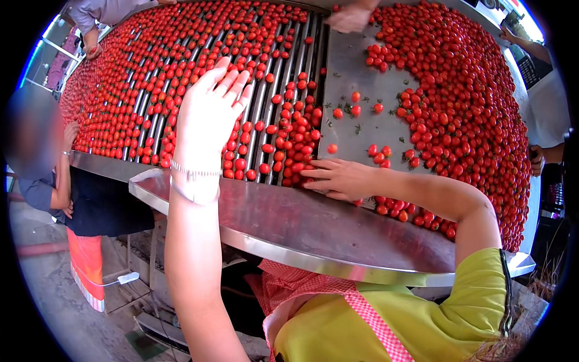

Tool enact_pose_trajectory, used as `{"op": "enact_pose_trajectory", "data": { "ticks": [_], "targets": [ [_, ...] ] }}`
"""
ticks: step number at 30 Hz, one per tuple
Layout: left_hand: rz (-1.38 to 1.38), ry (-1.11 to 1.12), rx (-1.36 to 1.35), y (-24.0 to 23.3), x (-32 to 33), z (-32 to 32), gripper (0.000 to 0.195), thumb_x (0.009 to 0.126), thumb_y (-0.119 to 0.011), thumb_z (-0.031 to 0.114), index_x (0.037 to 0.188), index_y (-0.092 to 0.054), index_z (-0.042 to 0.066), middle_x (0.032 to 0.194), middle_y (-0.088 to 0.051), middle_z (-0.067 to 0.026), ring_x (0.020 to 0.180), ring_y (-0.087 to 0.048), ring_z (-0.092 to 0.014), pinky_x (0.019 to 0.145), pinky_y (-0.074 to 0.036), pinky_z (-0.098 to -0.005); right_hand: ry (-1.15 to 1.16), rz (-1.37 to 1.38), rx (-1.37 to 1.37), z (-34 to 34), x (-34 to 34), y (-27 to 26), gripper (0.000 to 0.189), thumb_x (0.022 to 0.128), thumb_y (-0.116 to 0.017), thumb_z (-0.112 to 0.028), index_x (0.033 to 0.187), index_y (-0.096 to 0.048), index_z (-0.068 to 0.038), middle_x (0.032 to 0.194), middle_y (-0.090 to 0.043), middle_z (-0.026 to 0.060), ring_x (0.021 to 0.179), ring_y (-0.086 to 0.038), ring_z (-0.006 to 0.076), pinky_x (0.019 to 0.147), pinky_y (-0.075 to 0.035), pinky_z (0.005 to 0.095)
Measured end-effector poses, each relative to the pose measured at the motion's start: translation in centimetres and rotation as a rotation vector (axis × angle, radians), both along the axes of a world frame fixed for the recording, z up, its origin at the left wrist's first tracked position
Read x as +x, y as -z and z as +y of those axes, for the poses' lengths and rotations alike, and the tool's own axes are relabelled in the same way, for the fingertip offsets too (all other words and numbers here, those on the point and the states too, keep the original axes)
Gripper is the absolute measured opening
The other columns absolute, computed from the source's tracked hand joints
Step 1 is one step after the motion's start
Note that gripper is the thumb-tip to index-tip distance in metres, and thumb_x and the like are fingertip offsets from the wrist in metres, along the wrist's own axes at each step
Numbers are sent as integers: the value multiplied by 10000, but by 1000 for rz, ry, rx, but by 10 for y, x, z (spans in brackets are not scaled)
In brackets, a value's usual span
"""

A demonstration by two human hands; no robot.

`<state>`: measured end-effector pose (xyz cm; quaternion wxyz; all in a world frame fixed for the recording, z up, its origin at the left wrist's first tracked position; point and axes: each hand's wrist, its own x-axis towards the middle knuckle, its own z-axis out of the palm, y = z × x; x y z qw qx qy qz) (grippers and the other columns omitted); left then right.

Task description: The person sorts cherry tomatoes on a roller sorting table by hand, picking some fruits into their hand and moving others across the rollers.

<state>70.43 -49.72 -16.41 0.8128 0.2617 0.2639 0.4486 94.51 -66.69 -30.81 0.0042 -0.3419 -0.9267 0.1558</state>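
My left hand, brightly lit and wearing bracelets, is over the metal roller conveyor. Its fingers are a little apart, and no tomato shows in it. Red cherry tomatoes lie in rows between the rollers behind it. My right hand reaches in from the right with spread fingers, palm down, at the corner where the rollers meet the steel feed plate. Its fingertips touch a cluster of cherry tomatoes at the rollers' near end. What lies under its palm is hidden.
A large heap of cherry tomatoes covers the plate's right side. Loose green calyxes lie on the plate. A curved steel ledge runs before me. Another person's blurred hand is at the far edge; co-workers stand left and right.
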Motion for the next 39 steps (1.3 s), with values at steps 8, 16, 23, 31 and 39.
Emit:
{"op": "enact_pose_trajectory", "data": {
  "ticks": [8, 16, 23, 31, 39],
  "targets": [
    [182, -166, -202, 93, -20, 70, 325, 883, -599, 127, 1193, -544, 49, 1146, -534, -109, 1117, -528, -224, 940, -459, -362, -70, -175, 131, 98, 26, 19, 584, 905, -513, -384, 1414, -372, -135, 1478, -329, 96, 1383, -267, 265, 1115, -264, 426],
    [294, -54, -30, 81, 7, 59, 325, 907, -589, 195, 1191, -543, 44, 1111, -539, -85, 1062, -560, -201, 912, -445, -325, 576, -254, 407, 189, 98, 12, 538, 902, -532, -363, 1378, -421, -135, 1458, -352, 102, 1351, -311, 287, 1061, -342, 456],
    [391, -46, 50, 86, 9, 61, 349, 938, -533, 224, 1243, -533, 54, 1150, -552, -84, 1079, -550, -186, 927, -428, -316, 209, 98, 222, 170, 34, 16, 519, 866, -583, -294, 1334, -472, -98, 1447, -362, 129, 1326, -353, 284, 1086, -299, 440],
    [444, -62, 66, 89, 16, 60, 334, 921, -569, 225, 1208, -549, 57, 1185, -535, -85, 1075, -552, -199, 922, -422, -332, 734, 12, 393, 162, 36, 30, 558, 826, -613, -318, 1320, -466, -103, 1405, -391, 152, 1252, -422, 328, 1031, -367, 443],
    [492, -46, 92, 95, 18, 57, 355, 898, -593, 169, 1224, -524, 48, 1141, -559, -49, 975, -577, -174, 845, -448, -326, -149, 182, 36, 67, -15, 33, 309, 805, -663, -193, 1094, -605, -101, 1346, -450, 145, 1248, -428, 307, 1032, -372, 448]
  ]
}}
